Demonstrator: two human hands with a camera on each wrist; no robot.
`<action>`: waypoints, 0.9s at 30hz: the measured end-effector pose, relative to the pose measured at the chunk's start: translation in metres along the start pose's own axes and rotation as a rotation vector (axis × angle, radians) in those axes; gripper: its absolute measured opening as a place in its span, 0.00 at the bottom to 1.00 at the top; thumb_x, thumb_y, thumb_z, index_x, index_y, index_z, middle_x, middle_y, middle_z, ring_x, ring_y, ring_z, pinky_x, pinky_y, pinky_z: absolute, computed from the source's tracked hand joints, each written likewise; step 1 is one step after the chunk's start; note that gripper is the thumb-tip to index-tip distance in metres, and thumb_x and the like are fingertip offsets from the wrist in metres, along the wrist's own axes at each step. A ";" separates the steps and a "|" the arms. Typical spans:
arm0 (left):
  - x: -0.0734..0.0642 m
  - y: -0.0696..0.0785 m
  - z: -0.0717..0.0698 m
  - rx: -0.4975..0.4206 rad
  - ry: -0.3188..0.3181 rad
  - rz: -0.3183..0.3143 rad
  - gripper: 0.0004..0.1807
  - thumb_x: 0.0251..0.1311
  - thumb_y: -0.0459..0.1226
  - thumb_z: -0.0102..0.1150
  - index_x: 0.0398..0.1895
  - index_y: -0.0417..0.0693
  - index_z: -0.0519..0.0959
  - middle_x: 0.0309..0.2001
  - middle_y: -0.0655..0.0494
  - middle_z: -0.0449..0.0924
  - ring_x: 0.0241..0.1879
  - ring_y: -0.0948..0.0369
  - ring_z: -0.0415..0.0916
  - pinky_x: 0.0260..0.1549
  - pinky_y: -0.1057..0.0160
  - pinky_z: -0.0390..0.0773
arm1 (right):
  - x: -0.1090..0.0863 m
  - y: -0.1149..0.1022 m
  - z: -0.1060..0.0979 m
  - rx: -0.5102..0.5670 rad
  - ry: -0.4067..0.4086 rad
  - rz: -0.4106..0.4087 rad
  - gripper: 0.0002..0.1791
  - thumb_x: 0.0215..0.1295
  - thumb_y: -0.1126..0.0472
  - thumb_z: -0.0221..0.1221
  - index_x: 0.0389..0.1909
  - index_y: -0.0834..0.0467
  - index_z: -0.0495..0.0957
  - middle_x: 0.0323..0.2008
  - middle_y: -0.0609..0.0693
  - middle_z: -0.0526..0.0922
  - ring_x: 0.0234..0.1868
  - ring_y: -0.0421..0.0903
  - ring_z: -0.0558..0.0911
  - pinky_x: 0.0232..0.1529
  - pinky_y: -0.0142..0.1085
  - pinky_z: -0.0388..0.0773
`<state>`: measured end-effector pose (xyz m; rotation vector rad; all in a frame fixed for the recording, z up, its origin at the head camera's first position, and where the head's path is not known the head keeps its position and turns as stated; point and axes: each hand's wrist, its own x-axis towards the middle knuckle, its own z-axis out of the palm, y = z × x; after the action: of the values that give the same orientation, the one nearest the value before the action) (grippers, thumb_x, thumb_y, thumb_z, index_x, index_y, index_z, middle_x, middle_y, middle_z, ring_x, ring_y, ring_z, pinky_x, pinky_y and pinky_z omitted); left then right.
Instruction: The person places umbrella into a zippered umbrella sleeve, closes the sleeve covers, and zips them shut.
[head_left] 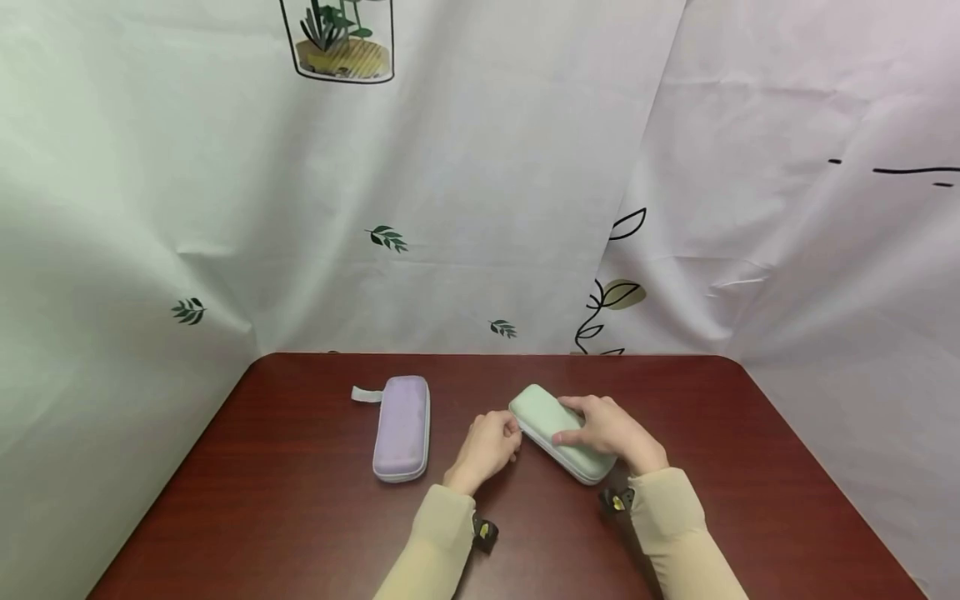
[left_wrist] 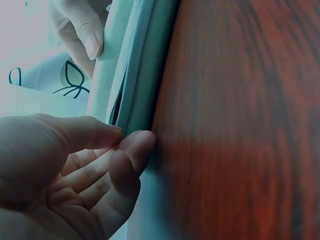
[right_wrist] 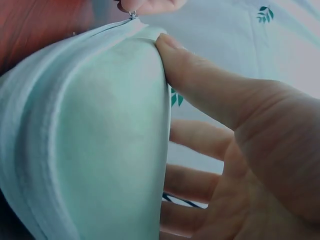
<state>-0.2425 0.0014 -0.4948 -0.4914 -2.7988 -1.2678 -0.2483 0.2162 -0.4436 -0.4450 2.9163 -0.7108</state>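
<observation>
A mint-green zippered case [head_left: 551, 421] lies at a slant on the table, right of the middle. At its far left end my left hand [head_left: 487, 446] pinches the zipper pull, which is mostly hidden by the fingertips; the metal slider [right_wrist: 132, 16] shows in the right wrist view. Just ahead of those fingertips, the left wrist view shows a short dark gap in the zipper [left_wrist: 119, 105]. My right hand [head_left: 611, 433] grips the case across its top, thumb on the near side and fingers over the far side.
A lilac zippered case [head_left: 402, 429] with a pale wrist strap [head_left: 366, 395] lies left of my left hand. The brown table [head_left: 300, 517] ends at a white printed cloth [head_left: 480, 183] hanging behind and at the sides. Each wrist carries a small black camera [head_left: 485, 533].
</observation>
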 end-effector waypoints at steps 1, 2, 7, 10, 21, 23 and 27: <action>0.000 0.000 0.000 0.007 -0.004 -0.001 0.10 0.57 0.28 0.58 0.21 0.52 0.76 0.13 0.64 0.75 0.15 0.68 0.72 0.23 0.65 0.70 | 0.000 0.000 0.001 -0.005 0.000 0.013 0.39 0.49 0.46 0.74 0.61 0.58 0.77 0.49 0.54 0.82 0.41 0.48 0.77 0.41 0.42 0.75; 0.000 0.001 0.001 0.012 -0.009 -0.002 0.10 0.56 0.28 0.58 0.21 0.52 0.75 0.12 0.65 0.74 0.15 0.68 0.72 0.23 0.65 0.70 | 0.000 -0.001 0.001 -0.010 0.000 0.023 0.39 0.48 0.45 0.74 0.61 0.58 0.77 0.49 0.54 0.82 0.41 0.47 0.77 0.40 0.42 0.75; 0.000 0.006 0.001 0.014 -0.032 0.005 0.10 0.55 0.29 0.57 0.22 0.53 0.75 0.13 0.64 0.75 0.16 0.66 0.72 0.22 0.65 0.70 | 0.001 -0.006 0.004 -0.007 0.012 0.075 0.41 0.48 0.44 0.73 0.61 0.60 0.76 0.47 0.55 0.82 0.37 0.47 0.77 0.37 0.41 0.75; -0.001 0.008 0.001 0.007 -0.049 0.000 0.10 0.57 0.29 0.57 0.22 0.53 0.75 0.14 0.62 0.76 0.16 0.65 0.71 0.21 0.65 0.70 | 0.002 -0.009 0.006 0.004 0.020 0.096 0.41 0.48 0.44 0.73 0.61 0.61 0.75 0.45 0.55 0.82 0.35 0.47 0.78 0.34 0.40 0.75; -0.001 0.007 0.003 -0.029 -0.092 0.000 0.11 0.60 0.30 0.58 0.23 0.52 0.76 0.16 0.59 0.77 0.16 0.66 0.72 0.20 0.66 0.69 | 0.005 -0.014 0.014 -0.006 0.054 0.168 0.44 0.52 0.41 0.70 0.62 0.67 0.71 0.48 0.61 0.80 0.40 0.52 0.79 0.39 0.45 0.76; -0.002 0.008 0.003 -0.037 -0.104 -0.002 0.10 0.60 0.30 0.58 0.23 0.52 0.76 0.16 0.59 0.78 0.15 0.66 0.72 0.19 0.66 0.70 | 0.006 -0.015 0.015 0.004 0.062 0.178 0.44 0.53 0.41 0.69 0.61 0.68 0.70 0.46 0.61 0.81 0.39 0.52 0.79 0.38 0.45 0.76; -0.002 0.009 0.001 -0.047 -0.111 0.005 0.09 0.59 0.29 0.58 0.24 0.50 0.77 0.15 0.58 0.78 0.15 0.66 0.73 0.19 0.66 0.70 | 0.008 -0.015 0.017 0.015 0.075 0.197 0.43 0.53 0.41 0.69 0.61 0.67 0.70 0.43 0.60 0.81 0.36 0.51 0.78 0.36 0.44 0.76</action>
<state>-0.2380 0.0071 -0.4898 -0.5883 -2.8609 -1.3494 -0.2489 0.1937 -0.4520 -0.1296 2.9664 -0.7342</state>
